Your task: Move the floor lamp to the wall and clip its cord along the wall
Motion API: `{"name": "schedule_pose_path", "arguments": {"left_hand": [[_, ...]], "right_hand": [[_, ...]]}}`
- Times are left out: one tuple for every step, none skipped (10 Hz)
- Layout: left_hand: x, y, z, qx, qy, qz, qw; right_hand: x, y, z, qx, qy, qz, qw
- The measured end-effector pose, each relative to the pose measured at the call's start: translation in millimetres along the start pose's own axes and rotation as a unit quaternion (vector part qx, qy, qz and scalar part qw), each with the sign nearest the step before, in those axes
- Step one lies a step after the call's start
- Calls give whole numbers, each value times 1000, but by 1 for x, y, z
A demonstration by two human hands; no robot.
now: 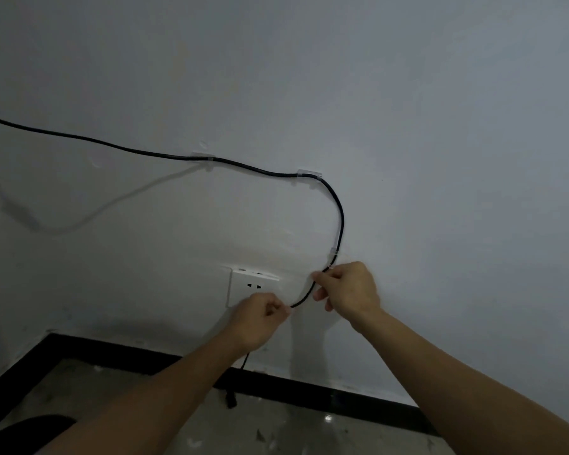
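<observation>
A black cord (138,152) runs along the grey wall from the upper left. It passes through a clear clip (203,159), a second clear clip (308,175), then curves down through a third clip (331,256). Below that clip my right hand (347,290) pinches the cord against the wall. My left hand (260,318) grips the cord lower down, in front of the white wall socket (250,284). The cord's end hangs below my left wrist, with the black plug (229,400) near the floor. The floor lamp is out of view.
A black skirting board (309,394) runs along the base of the wall above a glossy tiled floor (112,389). A dark rounded shape (30,428) sits at the bottom left corner.
</observation>
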State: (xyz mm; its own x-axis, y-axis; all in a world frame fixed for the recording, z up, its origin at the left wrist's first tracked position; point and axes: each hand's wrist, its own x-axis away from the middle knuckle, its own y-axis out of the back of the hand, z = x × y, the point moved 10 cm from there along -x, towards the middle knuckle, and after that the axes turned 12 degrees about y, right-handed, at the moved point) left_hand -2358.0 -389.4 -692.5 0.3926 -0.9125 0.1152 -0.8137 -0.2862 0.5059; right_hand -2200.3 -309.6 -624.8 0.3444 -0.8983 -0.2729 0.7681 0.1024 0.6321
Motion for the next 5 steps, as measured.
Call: {"name": "schedule_pose_path", "arguments": {"left_hand": [[-1, 49, -7, -58, -24, -155, 986], [2, 78, -12, -100, -23, -227, 969], [1, 91, -15, -151, -29, -262, 953], [2, 98, -20, -175, -47, -282, 942], [-1, 103, -20, -187, -56, -293, 936]], "right_hand": [[1, 3, 3, 48, 17, -7, 999], [1, 2, 2, 69, 1, 61, 996], [1, 0, 6, 119, -15, 188, 975], [-3, 19, 27, 128, -3, 209, 970], [-11, 67, 87, 85, 100, 81, 988]]}}
